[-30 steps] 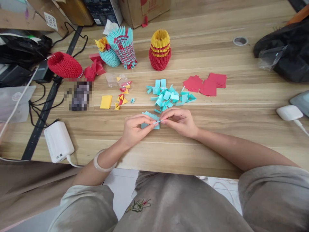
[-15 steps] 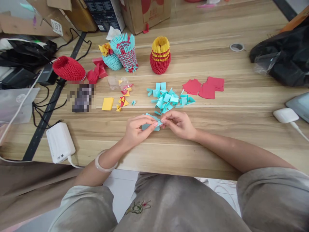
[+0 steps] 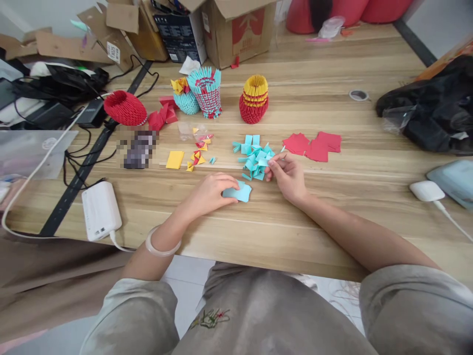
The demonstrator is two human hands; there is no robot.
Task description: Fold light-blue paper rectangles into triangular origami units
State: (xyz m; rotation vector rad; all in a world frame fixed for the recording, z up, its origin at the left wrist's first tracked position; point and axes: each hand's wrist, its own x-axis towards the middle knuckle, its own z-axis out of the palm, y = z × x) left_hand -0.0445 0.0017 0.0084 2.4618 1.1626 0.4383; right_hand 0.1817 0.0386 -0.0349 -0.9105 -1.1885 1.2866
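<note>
My left hand (image 3: pixel 209 192) is at a small stack of light blue paper sheets (image 3: pixel 242 192), its thumb and fingers closed around the stack's left end. Beyond it lies a loose pile of folded turquoise paper pieces (image 3: pixel 253 157). At the right side of that pile, my right hand (image 3: pixel 290 178) pinches a folded light blue paper piece (image 3: pixel 264 161) between thumb and fingertips. Its fingers partly cover the pile's right side.
Red paper squares (image 3: pixel 318 149) lie right of the pile; a yellow paper stack (image 3: pixel 175 159) and small red-yellow folded pieces (image 3: pixel 197 158) lie left. Behind stand a red-yellow paper vase (image 3: pixel 253 101) and a turquoise-red one (image 3: pixel 209 96). A white adapter (image 3: pixel 101 211) sits front left.
My hands have parted. The right hand has moved up and right to the turquoise pile with a folded piece; the left has lowered onto the blue sheets. The view has shifted slightly.
</note>
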